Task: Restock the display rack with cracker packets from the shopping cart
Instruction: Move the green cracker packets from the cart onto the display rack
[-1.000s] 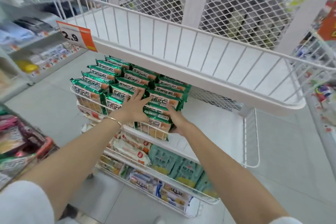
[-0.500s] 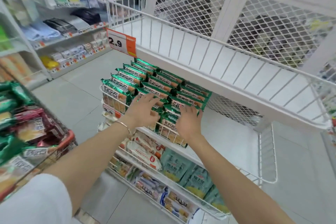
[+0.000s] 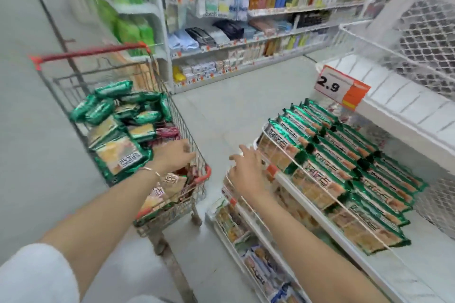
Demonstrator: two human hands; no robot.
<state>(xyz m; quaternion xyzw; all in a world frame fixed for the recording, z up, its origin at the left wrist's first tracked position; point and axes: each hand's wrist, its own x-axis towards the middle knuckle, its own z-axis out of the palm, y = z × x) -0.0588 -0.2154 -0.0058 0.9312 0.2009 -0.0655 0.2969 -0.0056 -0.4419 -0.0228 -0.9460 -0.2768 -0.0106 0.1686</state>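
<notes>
A wire shopping cart [image 3: 172,110] with a red handle stands at the left, heaped with green cracker packets [image 3: 118,152]. My left hand [image 3: 172,155] reaches over the cart's right rim above the packets, fingers relaxed, holding nothing that I can see. My right hand [image 3: 246,170] hovers empty with fingers spread between the cart and the white display rack [image 3: 307,202]. On the rack's middle shelf, rows of green cracker packets [image 3: 344,167] lie in neat stacks. The frame is blurred by motion.
A 2.9 price tag [image 3: 341,87] hangs on the white upper shelf [image 3: 398,103]. Lower rack shelves hold other snack packets [image 3: 231,221]. Store shelving [image 3: 246,32] with goods stands across the grey tiled aisle floor [image 3: 229,103].
Both hands have left the packets on the rack shelf. The view has swung left, bringing the cart into sight. My left hand has moved over the cart; my right hand trails beside the rack.
</notes>
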